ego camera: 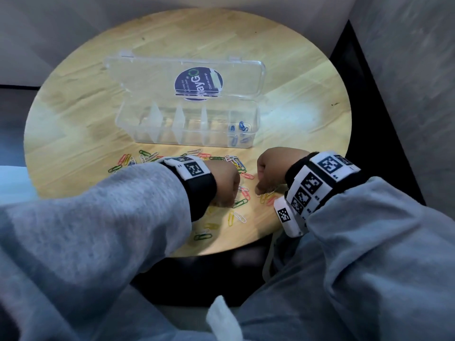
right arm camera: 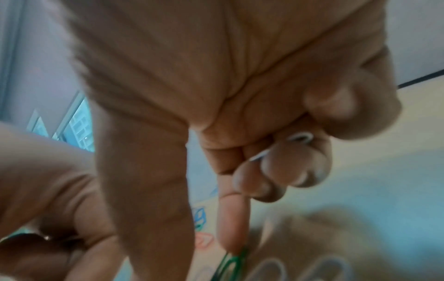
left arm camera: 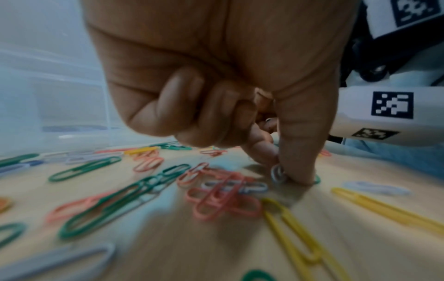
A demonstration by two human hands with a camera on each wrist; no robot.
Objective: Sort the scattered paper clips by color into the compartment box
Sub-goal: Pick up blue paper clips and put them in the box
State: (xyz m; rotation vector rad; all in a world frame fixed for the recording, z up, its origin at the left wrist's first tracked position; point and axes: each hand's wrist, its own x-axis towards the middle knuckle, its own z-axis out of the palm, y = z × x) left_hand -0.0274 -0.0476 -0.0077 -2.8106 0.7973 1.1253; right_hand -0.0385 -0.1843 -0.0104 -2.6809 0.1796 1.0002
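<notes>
Coloured paper clips lie scattered on the round wooden table in front of the clear compartment box, whose lid stands open. Several blue clips lie in its rightmost compartment. My left hand is down among the clips, and in the left wrist view thumb and forefinger pinch a white clip against the table, the other fingers curled. My right hand is close beside it. Its curled fingers hold a white clip, and its forefinger touches a green clip.
Pink clips, green clips and yellow clips lie around my left fingers. More clips lie to the left, along the front of the box. The table's near edge is just behind my wrists. Walls stand close behind and to the right.
</notes>
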